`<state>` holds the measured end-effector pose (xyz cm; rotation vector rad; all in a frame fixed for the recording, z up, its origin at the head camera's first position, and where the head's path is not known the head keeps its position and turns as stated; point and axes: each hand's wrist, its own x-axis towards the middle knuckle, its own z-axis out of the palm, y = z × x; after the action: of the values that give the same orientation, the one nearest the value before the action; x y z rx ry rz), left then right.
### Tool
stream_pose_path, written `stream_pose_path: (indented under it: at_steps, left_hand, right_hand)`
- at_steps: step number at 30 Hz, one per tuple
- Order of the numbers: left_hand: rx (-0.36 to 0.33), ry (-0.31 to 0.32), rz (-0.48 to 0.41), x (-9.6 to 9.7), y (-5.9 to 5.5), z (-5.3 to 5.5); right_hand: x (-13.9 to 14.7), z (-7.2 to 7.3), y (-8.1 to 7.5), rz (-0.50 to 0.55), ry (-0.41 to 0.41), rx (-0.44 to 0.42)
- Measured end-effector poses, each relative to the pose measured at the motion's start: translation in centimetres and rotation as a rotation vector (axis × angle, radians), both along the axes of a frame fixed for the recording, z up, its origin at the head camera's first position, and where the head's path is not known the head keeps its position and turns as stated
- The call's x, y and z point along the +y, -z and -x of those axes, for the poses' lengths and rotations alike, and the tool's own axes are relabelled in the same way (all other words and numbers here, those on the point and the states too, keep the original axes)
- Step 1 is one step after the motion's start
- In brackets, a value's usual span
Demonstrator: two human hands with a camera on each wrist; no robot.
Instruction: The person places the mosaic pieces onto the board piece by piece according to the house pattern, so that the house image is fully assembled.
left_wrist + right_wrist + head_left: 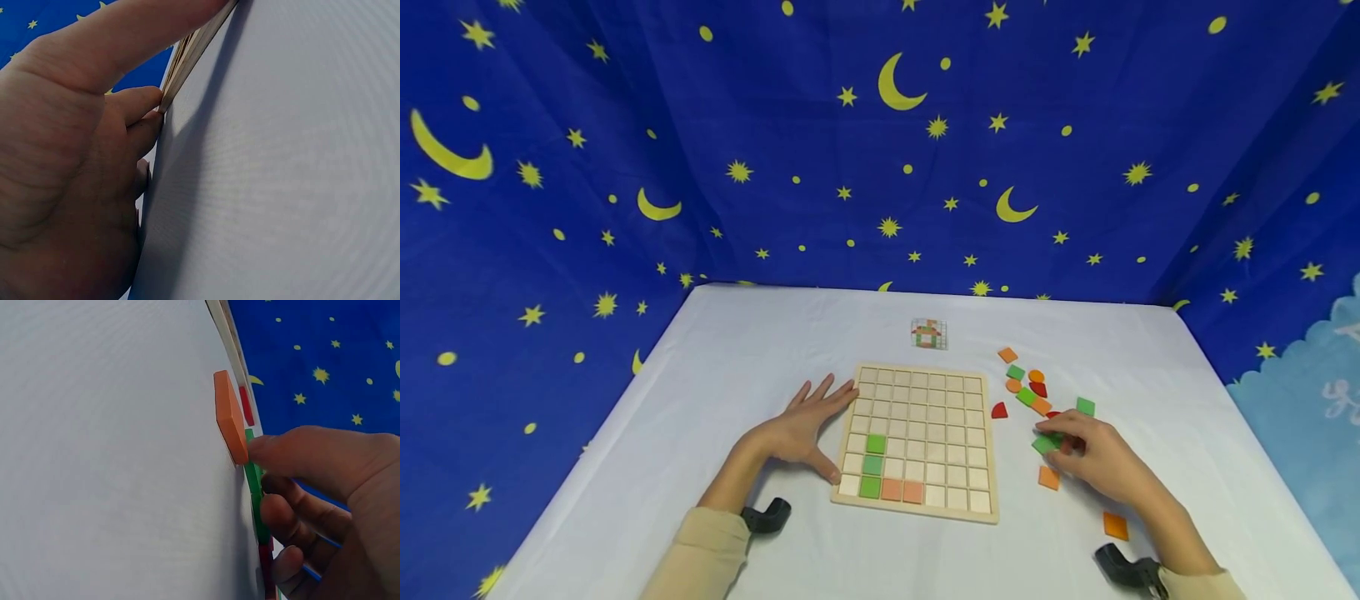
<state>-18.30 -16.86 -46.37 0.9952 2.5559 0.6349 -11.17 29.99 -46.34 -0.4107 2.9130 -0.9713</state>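
Note:
My left hand [799,429] is spread at the left side of a wooden grid board [990,467], its thumb and a fingertip touching the frame. In the left wrist view, the left hand [69,156] rests against the board's edge [187,62]. Over the loose tiles on the right, my right hand [1101,457] has its thumb and fingers curled about a green tile [1042,444]. The right wrist view has the thumb of the right hand [325,500] at the green tile [255,487], beside an orange tile [230,419]; the fingers partly hide the tiles there.
Three green tiles [876,444] and two salmon tiles [892,490] sit in the board's lower-left cells. A small pattern card [929,333] lies behind the board. Loose pieces, including a red quarter-round [999,411], lie to its right. An orange tile [1116,526] lies near the right wrist.

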Motion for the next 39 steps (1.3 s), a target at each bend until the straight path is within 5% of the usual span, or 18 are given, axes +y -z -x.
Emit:
stream_pose_path:
  at_steps: [39]
  left_hand:
    - [0.001,-0.009,-0.004,-0.12,0.15,-0.03]
  right_hand:
    - [-0.55,-0.07,0.15,-0.009,-0.036,-0.086]
